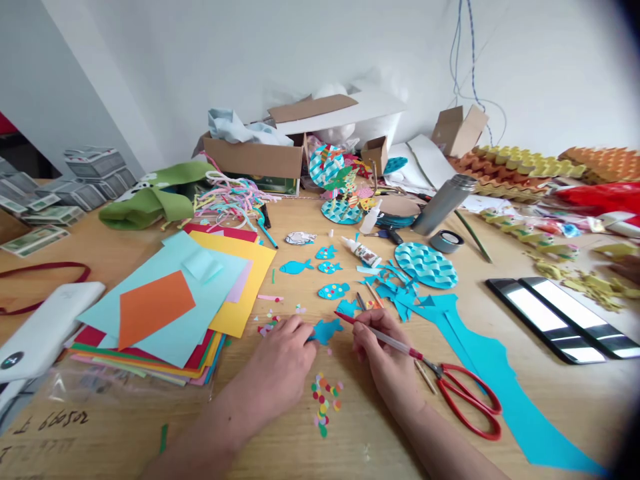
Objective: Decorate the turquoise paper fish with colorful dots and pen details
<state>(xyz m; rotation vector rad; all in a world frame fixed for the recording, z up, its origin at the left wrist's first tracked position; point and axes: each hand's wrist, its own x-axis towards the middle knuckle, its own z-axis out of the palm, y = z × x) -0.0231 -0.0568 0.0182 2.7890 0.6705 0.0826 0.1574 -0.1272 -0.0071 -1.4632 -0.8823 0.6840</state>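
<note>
Near the middle of the table, a blue paper fish (327,331) lies by the fingertips of my left hand (285,360), whose fingers are closed together at the fish's left edge. My right hand (383,350) grips a pen (390,341) with a red tip pointing left, above the table just right of the fish. Small coloured paper dots (325,400) lie between my hands. Beyond them are a dotted blue fish (333,291), a plain blue fish (297,267) and smaller dotted ones. Whether my left fingers pinch the fish's edge is hidden.
Red-handled scissors (470,400) and a long blue paper sheet (520,407) lie right of my right arm. Stacked coloured paper (155,307) is at the left. Glue bottle (361,252), steel flask (444,203) and two black phones (547,320) are farther off.
</note>
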